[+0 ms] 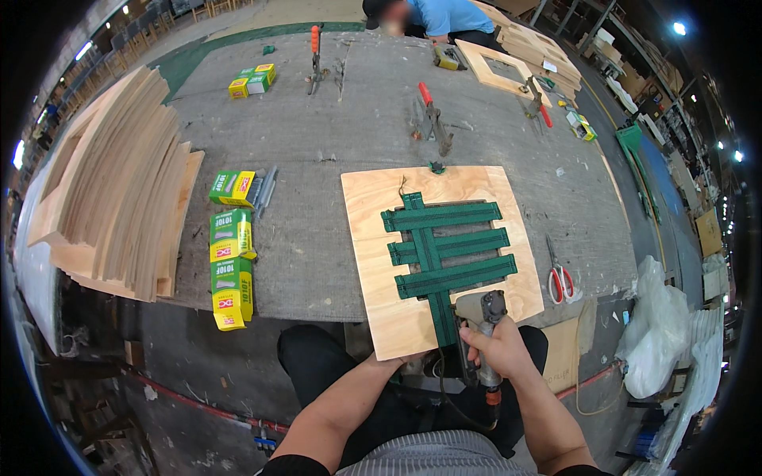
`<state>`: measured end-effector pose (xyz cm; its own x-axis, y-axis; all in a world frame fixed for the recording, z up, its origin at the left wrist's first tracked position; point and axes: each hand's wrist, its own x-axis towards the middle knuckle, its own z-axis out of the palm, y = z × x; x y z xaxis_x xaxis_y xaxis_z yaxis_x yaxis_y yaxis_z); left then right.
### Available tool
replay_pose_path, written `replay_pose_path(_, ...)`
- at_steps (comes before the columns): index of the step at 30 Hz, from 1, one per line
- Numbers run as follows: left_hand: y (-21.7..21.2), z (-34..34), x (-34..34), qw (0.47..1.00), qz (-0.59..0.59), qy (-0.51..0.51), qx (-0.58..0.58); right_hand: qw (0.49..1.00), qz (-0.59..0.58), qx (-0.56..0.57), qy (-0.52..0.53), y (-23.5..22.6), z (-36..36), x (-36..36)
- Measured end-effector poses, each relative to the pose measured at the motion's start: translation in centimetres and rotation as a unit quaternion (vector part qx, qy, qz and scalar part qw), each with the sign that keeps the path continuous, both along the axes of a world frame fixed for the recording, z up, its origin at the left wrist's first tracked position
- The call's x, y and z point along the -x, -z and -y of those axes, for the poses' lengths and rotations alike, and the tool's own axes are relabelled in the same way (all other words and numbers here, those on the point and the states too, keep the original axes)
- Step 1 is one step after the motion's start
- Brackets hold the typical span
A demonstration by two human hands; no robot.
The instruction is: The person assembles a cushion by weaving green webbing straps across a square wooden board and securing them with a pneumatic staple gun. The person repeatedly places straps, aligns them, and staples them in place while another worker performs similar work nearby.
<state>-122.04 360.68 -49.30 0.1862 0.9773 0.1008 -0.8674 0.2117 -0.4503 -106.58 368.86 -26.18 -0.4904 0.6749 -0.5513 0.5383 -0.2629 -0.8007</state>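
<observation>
A square plywood frame (361, 262) lies at the table's near edge, with its near end jutting toward my lap. Green webbing straps (456, 278) cross its opening: three run sideways, and one runs lengthwise, woven with them. My right hand (498, 347) is wrapped round the handle of a pneumatic staple gun (476, 307). The gun's nose is over the near end of the lengthwise strap; whether it touches is hidden. At the frame's near edge is my left hand (387, 366), its fingers hidden beneath the wood, near the strap's lower end.
Stacked wooden frames (119, 182) stand left, beside staple boxes (232, 238). Red-handled scissors (560, 278) lie right of the work. Toggle clamps (432, 123) are fixed farther back. Across the table, a person in a blue shirt (452, 14) bends near another frame (484, 67).
</observation>
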Motion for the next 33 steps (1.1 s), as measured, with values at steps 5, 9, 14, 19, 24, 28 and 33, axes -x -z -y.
replay_pose_path(5, -0.5, 0.2, 0.1, 0.997, -0.072, -0.031, 0.018, 1.0, -0.007, -0.008, -0.005, -0.2, 0.1, 0.2)
replay_pose_path(9, -1.0, 0.5, 0.2, 0.998, -0.045, -0.046, 0.009, 1.0, 0.008, -0.008, -0.017, -0.5, 0.4, 0.6)
replay_pose_path(14, -0.4, 0.6, 0.1, 0.996, -0.071, -0.036, 0.052, 0.999, 0.026, -0.009, -0.024, -0.6, 0.8, 0.8)
replay_pose_path(19, 0.5, 0.7, 0.2, 0.998, -0.052, -0.033, 0.028, 0.998, 0.05, -0.021, -0.022, -0.6, 1.3, 1.2)
replay_pose_path(24, 1.9, 1.5, 0.3, 0.999, -0.03, -0.015, 0.041, 1.0, 0.016, -0.008, -0.011, -0.2, 2.2, 1.7)
replay_pose_path(28, 1.7, 1.4, 0.0, 0.996, -0.063, -0.042, 0.04, 0.999, 0.021, -0.021, -0.018, 0.3, 2.6, 1.7)
replay_pose_path(33, 1.7, 1.9, 0.4, 0.994, -0.076, 0.015, 0.075, 0.999, 0.031, -0.009, -0.02, 0.7, 3.4, 1.8)
